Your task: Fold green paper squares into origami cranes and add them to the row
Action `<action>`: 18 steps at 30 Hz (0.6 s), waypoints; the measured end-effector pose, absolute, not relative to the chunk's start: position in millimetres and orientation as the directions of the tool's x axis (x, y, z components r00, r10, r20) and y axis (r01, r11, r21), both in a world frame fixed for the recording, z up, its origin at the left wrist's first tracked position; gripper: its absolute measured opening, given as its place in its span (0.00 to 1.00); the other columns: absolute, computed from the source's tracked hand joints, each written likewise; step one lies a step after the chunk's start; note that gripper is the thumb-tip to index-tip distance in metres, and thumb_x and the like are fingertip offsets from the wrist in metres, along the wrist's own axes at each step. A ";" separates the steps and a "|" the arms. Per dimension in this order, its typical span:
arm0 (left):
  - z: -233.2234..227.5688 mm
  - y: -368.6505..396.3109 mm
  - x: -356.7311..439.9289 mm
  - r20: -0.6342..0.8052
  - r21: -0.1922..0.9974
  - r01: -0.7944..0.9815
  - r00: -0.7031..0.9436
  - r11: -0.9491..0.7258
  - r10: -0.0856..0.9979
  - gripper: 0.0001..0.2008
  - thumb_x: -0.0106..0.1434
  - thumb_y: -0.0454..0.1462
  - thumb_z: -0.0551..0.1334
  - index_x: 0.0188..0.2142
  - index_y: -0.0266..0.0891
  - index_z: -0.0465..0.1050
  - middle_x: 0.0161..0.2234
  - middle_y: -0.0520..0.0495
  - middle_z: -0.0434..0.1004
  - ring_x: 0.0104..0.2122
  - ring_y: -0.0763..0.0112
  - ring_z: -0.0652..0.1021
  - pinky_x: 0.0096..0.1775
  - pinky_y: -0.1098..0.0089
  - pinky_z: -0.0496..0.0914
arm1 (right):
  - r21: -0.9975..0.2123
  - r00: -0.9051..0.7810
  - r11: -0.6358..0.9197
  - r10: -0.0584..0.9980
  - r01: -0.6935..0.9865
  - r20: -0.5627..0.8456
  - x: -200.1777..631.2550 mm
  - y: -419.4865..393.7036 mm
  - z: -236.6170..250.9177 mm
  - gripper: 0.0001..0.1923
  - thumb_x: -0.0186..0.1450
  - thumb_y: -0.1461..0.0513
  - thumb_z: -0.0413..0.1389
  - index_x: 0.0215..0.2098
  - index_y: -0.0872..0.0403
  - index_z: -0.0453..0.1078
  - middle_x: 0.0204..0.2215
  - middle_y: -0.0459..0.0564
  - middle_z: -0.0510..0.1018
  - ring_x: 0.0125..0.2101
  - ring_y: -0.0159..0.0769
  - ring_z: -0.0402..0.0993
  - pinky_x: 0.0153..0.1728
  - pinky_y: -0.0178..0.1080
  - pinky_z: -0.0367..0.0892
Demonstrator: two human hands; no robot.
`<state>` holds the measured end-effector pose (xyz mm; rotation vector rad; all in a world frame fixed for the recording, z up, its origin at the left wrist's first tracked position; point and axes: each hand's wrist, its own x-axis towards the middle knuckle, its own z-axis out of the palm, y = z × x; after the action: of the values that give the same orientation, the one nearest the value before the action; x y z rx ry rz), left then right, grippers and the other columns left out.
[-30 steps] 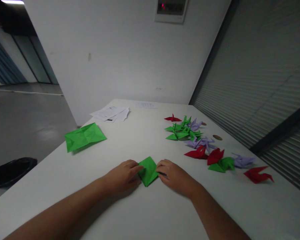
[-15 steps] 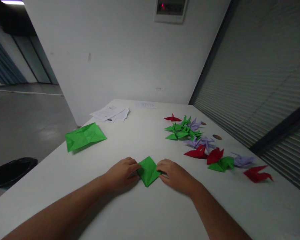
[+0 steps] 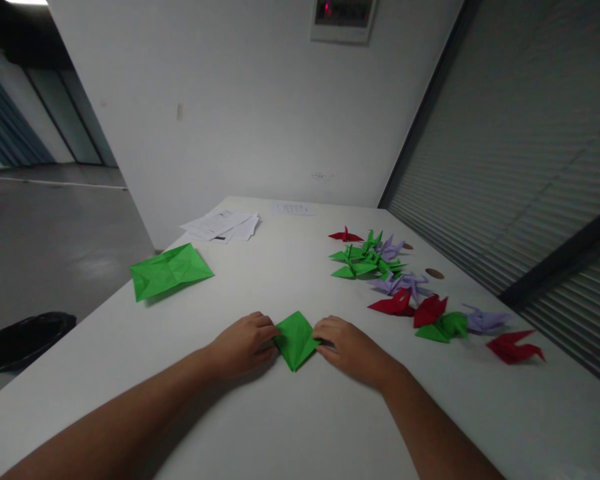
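A small green sheet of origami paper (image 3: pixel 296 341), folded to a diamond, lies on the white table in front of me. My left hand (image 3: pixel 250 343) pinches its left corner, thumb and fingers closed on the edge. At the opposite corner my right hand (image 3: pixel 344 350) grips the paper between thumb and fingers. Fold lines run down the diamond's face; its underside is hidden.
A larger creased green sheet (image 3: pixel 173 270) lies at the table's left edge, with printed papers (image 3: pixel 223 225) behind it. Along the right are several folded cranes: green (image 3: pixel 363 268), purple (image 3: pixel 485 321) and red (image 3: pixel 514 347). A black-lined bin (image 3: pixel 25 340) stands at lower left.
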<state>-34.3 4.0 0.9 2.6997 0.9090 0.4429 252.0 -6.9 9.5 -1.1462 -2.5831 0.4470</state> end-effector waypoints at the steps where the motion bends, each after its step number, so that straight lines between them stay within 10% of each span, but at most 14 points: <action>1: 1.0 4.0 -34.3 0.200 0.334 0.542 0.759 -0.772 0.619 0.12 0.67 0.34 0.61 0.49 0.39 0.76 0.42 0.40 0.79 0.44 0.58 0.77 0.47 0.62 0.72 | -0.389 -0.646 0.637 0.753 0.666 0.128 252.0 -7.1 9.7 0.06 0.68 0.67 0.60 0.42 0.53 0.77 0.42 0.51 0.80 0.45 0.40 0.73 0.51 0.42 0.68; 18: -3.5 5.1 -35.8 0.199 0.354 0.523 0.768 -0.775 0.609 0.12 0.67 0.34 0.61 0.49 0.40 0.75 0.43 0.41 0.78 0.45 0.59 0.76 0.48 0.63 0.72 | -0.355 -0.643 0.645 0.753 0.677 0.141 256.1 -3.4 1.9 0.08 0.71 0.66 0.57 0.44 0.55 0.78 0.42 0.53 0.83 0.45 0.41 0.77 0.51 0.43 0.70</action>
<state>-35.8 5.1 -3.5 2.6849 0.8800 0.4416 256.1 -3.4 1.9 -1.1529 -2.5894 0.3932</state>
